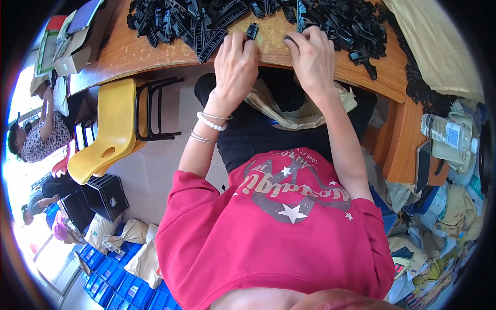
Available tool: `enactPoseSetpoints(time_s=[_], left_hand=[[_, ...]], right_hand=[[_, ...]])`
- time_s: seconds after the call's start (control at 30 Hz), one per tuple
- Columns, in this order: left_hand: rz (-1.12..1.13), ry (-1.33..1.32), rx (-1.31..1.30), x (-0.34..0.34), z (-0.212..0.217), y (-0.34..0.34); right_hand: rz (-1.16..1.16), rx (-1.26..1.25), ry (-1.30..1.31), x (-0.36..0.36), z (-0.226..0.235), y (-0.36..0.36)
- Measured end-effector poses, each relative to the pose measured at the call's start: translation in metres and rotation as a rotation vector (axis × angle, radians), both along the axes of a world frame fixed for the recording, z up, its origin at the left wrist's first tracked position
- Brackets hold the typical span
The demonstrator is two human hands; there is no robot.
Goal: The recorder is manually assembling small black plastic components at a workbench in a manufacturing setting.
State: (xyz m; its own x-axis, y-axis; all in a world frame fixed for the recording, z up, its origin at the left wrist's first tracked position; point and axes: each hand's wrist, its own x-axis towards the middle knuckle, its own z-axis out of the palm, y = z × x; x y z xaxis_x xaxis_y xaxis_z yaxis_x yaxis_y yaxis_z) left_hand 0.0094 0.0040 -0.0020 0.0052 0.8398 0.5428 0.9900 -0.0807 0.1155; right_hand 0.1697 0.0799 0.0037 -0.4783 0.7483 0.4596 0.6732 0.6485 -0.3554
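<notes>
At the near edge of the wooden table [274, 44], both my hands are raised with curled fingers. My left hand [236, 72] is closed, and a small black plastic part [252, 31] shows right at its index fingertip. My right hand [313, 62] makes a pinch beside the right-hand heap; whatever sits between its fingers is hidden. A heap of black plastic parts [168, 23], some ladder-like strips among them, lies beyond my left hand. Another heap of black parts [349, 26] spreads beyond my right hand. An open pale plastic bag [299, 118] rests across my lap.
A yellow chair [111, 121] stands to the left. Large beige sacking [439, 46] covers the table's right end, above a clear bottle [448, 133]. Blue crates [111, 276] fill the lower left. Other people [44, 132] are at far left.
</notes>
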Motion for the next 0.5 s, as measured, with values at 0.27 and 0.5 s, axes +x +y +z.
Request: enactPoseSetpoints(time_s=[0.27,0.5], left_hand=[[0.031,-0.297,-0.016,-0.001,0.011,-0.002],[-0.118,-0.426,-0.069,-0.008,0.01,0.001]], right_hand=[[0.065,0.03,0.212,0.007,-0.011,0.0],[0.239,0.007,0.165,0.02,-0.012,0.011]])
